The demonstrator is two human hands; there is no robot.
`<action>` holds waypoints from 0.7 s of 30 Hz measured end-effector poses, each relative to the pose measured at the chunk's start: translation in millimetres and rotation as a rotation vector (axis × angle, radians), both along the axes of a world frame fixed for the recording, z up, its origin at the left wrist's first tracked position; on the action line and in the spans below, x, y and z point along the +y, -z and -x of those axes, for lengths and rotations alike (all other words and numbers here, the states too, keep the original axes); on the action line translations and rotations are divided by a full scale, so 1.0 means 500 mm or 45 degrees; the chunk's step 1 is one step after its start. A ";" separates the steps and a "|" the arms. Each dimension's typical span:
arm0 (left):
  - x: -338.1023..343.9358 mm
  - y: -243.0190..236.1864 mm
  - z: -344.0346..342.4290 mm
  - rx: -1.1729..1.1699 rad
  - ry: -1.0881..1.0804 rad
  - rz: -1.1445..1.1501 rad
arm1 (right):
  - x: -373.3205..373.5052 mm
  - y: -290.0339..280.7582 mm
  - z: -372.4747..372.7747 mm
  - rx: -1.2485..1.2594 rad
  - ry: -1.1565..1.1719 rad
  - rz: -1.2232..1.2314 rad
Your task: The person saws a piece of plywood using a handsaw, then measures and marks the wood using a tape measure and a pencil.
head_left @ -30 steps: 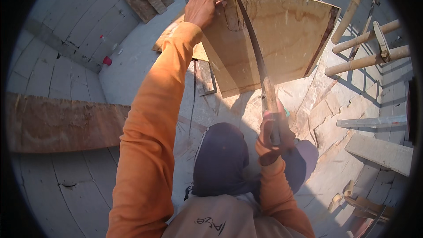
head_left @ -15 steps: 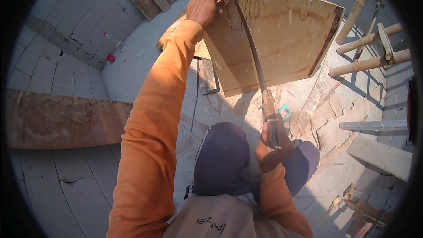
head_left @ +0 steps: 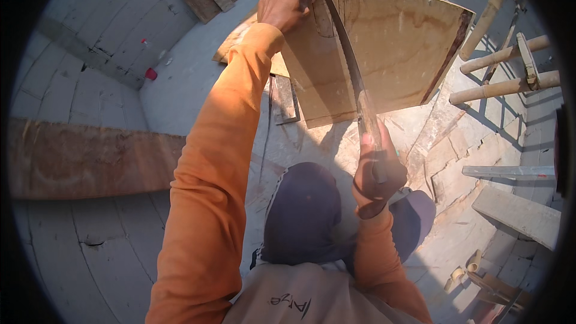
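So: your left hand [head_left: 285, 5] grips board [head_left: 396, 48] top; right hand [head_left: 377, 171] clenches saw [head_left: 351, 72] handle; blade in short notch, cut barely begun, most left.

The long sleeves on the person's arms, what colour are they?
Orange long sleeves, clearest in the head view.

The saw [head_left: 351, 69] handle is hidden inside the right hand [head_left: 377, 171]; its far tip runs off the picture's top edge beside the left hand [head_left: 283, 5]
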State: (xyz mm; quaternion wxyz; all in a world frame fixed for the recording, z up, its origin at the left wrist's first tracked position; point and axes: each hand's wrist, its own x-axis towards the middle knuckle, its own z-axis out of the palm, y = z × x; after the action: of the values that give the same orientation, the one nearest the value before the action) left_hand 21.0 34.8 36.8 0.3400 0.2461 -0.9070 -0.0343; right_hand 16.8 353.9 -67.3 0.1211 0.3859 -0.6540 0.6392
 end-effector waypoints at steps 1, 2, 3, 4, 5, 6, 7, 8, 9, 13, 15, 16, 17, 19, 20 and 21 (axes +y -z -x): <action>-0.004 0.000 -0.001 0.012 -0.004 0.012 | 0.031 0.027 -0.017 -0.003 0.024 -0.045; -0.007 -0.002 0.001 0.016 -0.007 0.031 | 0.038 0.043 -0.015 0.049 0.036 -0.038; -0.010 -0.004 0.001 0.020 -0.011 0.051 | 0.047 0.059 -0.014 0.099 0.047 -0.036; -0.006 -0.005 0.010 0.043 0.006 0.050 | 0.042 0.047 -0.010 -0.065 0.015 -0.025; 0.004 0.004 0.007 0.042 0.011 0.036 | 0.038 0.033 -0.016 -0.251 -0.028 -0.026; 0.011 0.008 0.001 0.046 0.012 0.035 | 0.000 -0.016 -0.003 -0.168 0.050 -0.223; 0.014 0.011 0.008 0.049 0.017 0.030 | -0.045 -0.056 0.018 -0.210 -0.025 -0.087; 0.010 0.013 0.017 0.053 0.023 0.033 | -0.082 -0.085 0.037 -0.249 -0.101 0.059; 0.003 0.013 0.014 0.045 0.013 0.041 | -0.108 -0.102 0.043 -0.287 -0.135 0.081; -0.011 0.004 0.000 0.031 0.004 0.014 | -0.147 -0.131 0.033 -0.271 -0.159 0.124; 0.006 -0.011 0.008 -0.032 -0.027 -0.065 | -0.151 -0.124 0.031 -0.196 -0.107 0.147; 0.004 -0.009 0.010 -0.054 -0.023 -0.044 | -0.151 -0.118 0.030 -0.164 -0.092 0.176; 0.000 -0.009 0.015 -0.075 -0.018 -0.025 | -0.151 -0.114 0.030 -0.131 -0.075 0.205; -0.006 -0.005 0.020 -0.103 -0.017 0.021 | -0.143 -0.122 0.027 -0.160 -0.085 0.169; -0.008 -0.003 0.022 -0.108 -0.022 0.047 | -0.137 -0.121 0.024 -0.175 -0.088 0.148; -0.011 0.000 0.026 -0.114 -0.024 0.073 | -0.121 -0.111 0.018 -0.178 -0.061 0.105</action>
State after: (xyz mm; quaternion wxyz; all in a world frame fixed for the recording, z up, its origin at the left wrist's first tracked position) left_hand 8.3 29.3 36.8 0.3063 0.2463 -0.9195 0.0060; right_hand 7.9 293.6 -12.0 0.0757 0.3506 -0.6247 0.6936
